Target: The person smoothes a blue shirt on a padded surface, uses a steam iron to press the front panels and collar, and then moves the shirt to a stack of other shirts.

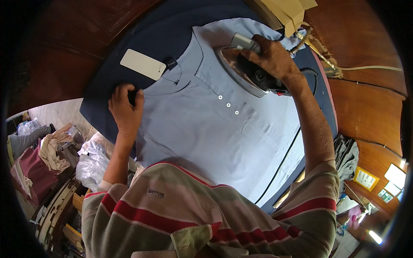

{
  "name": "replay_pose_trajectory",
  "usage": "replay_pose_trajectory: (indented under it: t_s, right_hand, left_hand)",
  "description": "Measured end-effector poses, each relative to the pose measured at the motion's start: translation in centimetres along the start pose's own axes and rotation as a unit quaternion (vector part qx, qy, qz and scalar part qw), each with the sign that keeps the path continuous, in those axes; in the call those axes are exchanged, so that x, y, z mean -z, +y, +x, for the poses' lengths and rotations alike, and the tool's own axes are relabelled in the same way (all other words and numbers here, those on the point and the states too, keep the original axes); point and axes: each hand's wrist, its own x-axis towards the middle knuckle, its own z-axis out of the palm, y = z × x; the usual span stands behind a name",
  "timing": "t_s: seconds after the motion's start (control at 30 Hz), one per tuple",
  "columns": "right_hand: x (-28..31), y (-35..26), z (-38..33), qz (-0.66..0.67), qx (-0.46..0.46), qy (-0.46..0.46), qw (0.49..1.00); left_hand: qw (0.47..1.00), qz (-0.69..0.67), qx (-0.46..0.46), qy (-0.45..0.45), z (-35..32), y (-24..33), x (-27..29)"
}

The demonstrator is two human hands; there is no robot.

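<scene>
Left hand: The person's left hand [127,103] is at about 9 o'clock of the garment, just beside its shoulder edge, over the navy cloth-covered board [146,38]. The fingers curl and a dark gap shows between them and the thumb; I cannot tell whether any cloth is pinched there.
Tag: A blank, pale rectangular card tag [143,64] lies near that hand, at its 1 o'clock, beside the neckline.
Shirt: The light-blue cloth shirt [185,124] is spread over the board, neckline toward 11 o'clock, one sleeve reaching off toward 1.
Buttons: Three small round white buttons [228,105] sit in a row along the shirt front, running from between 10 and 11 o'clock toward between 4 and 5.
Iron: The silver-and-black metal clothes iron [241,71] is over the upper chest, its long shiny edge roughly parallel to the button row, with the buttons at its 7 o'clock. Whether its sole lies flat on the cloth I can't tell from here.
Right hand: The person's right hand [277,58] is wrapped around the iron's handle, the shiny edge lying toward 8 o'clock from the palm. It is plainly nearer the buttons; from the left hand, the iron is well apart, between 2 and 3 o'clock.
</scene>
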Motion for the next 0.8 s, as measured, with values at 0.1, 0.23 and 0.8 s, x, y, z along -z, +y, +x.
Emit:
replay_pose_trajectory:
  t_s: [0.1, 0.23, 0.8]
  right_hand:
    - [-0.3, 0.9, 1.2, -0.033, -0.024, 0.061, 0.997]
    - [-0.3, 0.8, 3.7, -0.002, -0.025, 0.121, 0.992]
    - [0.6, 0.5, 7.8, -0.002, -0.092, 0.162, 0.982]
  left_hand:
    - [0.997, -0.062, -0.049, 0.004, 4.4, 1.8, -0.6]
    - [0.991, -0.02, -0.103, -0.086, 12.2, 5.6, -5.1]
    - [0.968, 0.031, -0.03, -0.248, 16.5, 8.0, -9.4]
